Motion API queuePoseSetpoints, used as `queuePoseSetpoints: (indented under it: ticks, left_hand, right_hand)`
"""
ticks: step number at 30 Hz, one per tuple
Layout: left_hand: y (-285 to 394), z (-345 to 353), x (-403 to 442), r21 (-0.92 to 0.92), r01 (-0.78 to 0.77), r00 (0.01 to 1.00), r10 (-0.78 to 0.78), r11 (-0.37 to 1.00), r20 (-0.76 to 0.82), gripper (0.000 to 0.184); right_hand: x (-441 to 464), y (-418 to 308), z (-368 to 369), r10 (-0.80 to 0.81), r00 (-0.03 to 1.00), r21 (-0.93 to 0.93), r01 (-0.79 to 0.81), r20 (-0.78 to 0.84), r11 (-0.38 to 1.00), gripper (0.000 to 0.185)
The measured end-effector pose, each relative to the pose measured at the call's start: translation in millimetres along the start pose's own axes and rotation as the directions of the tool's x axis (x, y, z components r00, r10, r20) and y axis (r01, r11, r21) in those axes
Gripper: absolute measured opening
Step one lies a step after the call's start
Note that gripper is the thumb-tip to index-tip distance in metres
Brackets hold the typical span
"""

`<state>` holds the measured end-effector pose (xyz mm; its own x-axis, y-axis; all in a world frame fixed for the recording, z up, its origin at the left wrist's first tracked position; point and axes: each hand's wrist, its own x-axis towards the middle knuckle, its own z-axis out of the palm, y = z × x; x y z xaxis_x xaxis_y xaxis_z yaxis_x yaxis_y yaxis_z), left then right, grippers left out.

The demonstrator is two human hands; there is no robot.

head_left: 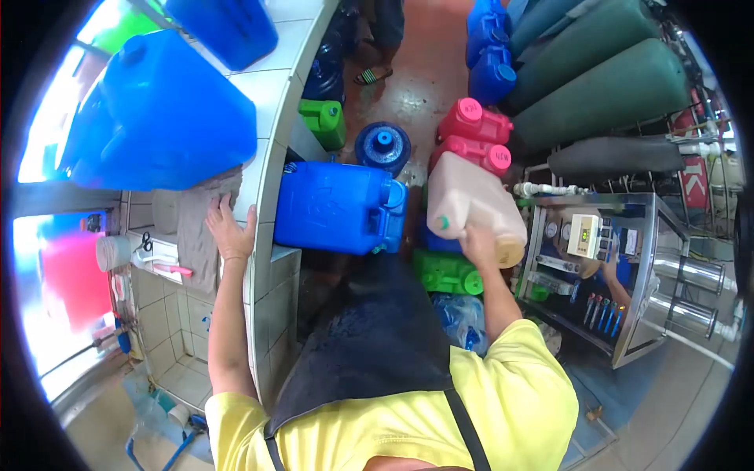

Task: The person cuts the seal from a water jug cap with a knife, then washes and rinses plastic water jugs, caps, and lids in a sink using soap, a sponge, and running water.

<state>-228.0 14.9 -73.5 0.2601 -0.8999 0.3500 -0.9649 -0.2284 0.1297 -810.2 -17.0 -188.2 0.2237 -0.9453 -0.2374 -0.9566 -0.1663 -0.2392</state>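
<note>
My right hand point(479, 246) is closed around the handle of a pale, whitish-pink water jug point(471, 188) with a tan cap. That jug is tilted over other containers on my right; whether it rests on them I cannot tell. Fingers apart, my left hand point(229, 234) lies at the tiled counter edge, touching a grey cloth point(200, 228). A big blue jug point(169, 118) sits on the counter just beyond it. Between my hands is another blue jug point(326, 208), lying with its cap side to the right.
Two pink jugs point(475, 137) and a green jug point(448, 275) sit around the pale one. A round blue bottle point(382, 149) is on the red floor point(416, 63). Large green tanks point(605, 86) and a metal-framed control cabinet point(589, 267) line the right. A person's sandalled foot point(373, 74) shows ahead.
</note>
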Motion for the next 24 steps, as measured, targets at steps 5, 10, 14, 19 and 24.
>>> queuePoseSetpoints:
  ticks: [5, 10, 14, 19, 24]
  left_hand:
    - [-5, 12, -2, -0.090, 0.047, 0.999, -0.046, 0.995, 0.011, 0.069]
    - [-10, -19, 1, -0.407, 0.149, 0.977, -0.072, 0.901, 0.199, 0.064]
    - [-49, -78, -31, -0.356, -0.008, 0.994, -0.032, 0.934, -0.106, 0.047]
    - [-221, -119, -113, -0.443, 0.284, 0.842, -0.442, 0.851, -0.310, 0.028]
    - [-394, -170, -253, -0.480, 0.651, 0.387, -0.801, 0.588, -0.456, 0.031]
  right_hand:
    - [56, -14, -105, 0.032, 0.969, 0.004, -0.032, -0.247, 0.999, 0.027]
    - [31, -135, -238, -0.075, 0.976, -0.107, 0.054, -0.203, 0.993, 0.018]
    - [-23, -229, -320, -0.461, 0.851, 0.026, 0.482, -0.253, 0.876, 0.015]
    - [-85, -337, -385, -0.750, 0.578, 0.149, 0.813, -0.321, 0.563, 0.022]
    - [-76, -416, -362, -0.615, 0.547, 0.441, 0.833, -0.567, 0.334, 0.020]
